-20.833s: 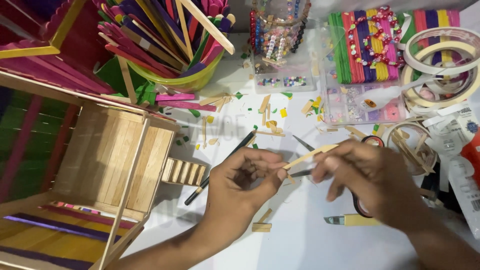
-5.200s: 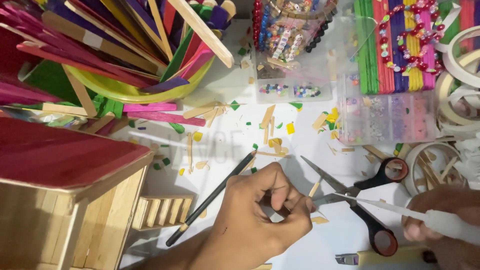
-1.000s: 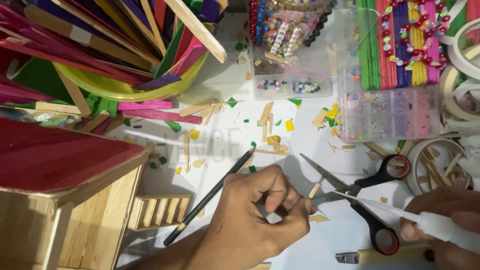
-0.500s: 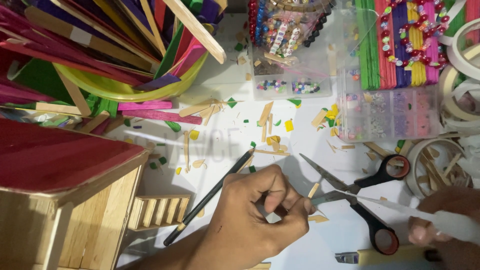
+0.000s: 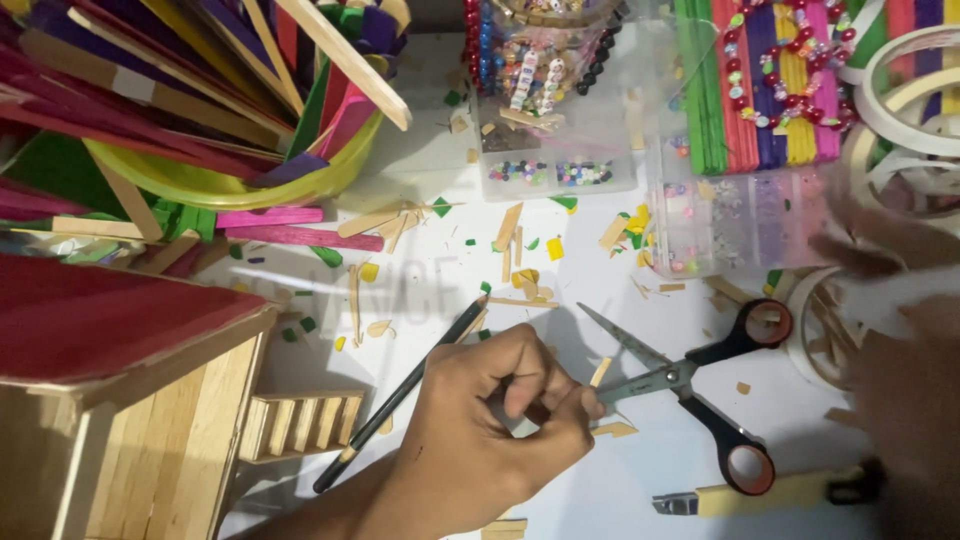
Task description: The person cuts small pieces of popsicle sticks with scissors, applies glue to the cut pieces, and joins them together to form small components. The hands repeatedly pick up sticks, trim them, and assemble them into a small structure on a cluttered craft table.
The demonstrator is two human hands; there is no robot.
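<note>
left hand [image 5: 490,425]: curled near the worktop's [image 5: 640,480] near edge, fingers pinched shut on a small pale piece, mostly hidden in the grip. right hand [image 5: 905,370]: blurred at the right edge, fingers spread; grip cannot be told. scissors [image 5: 690,385]: open, black-handled, flat just right of the left hand, blades pointing up-left, long axis running diagonally toward the near right corner; between both hands, left hand nearer the blades. black pencil [image 5: 400,400]: diagonal, passing under the left hand. craft knife [image 5: 760,493]: near edge, by the right hand. stick ladder [image 5: 300,425], wooden stick house [image 5: 130,400]: left side. yellow-green tub of coloured sticks [image 5: 220,165]: far left corner.
</note>
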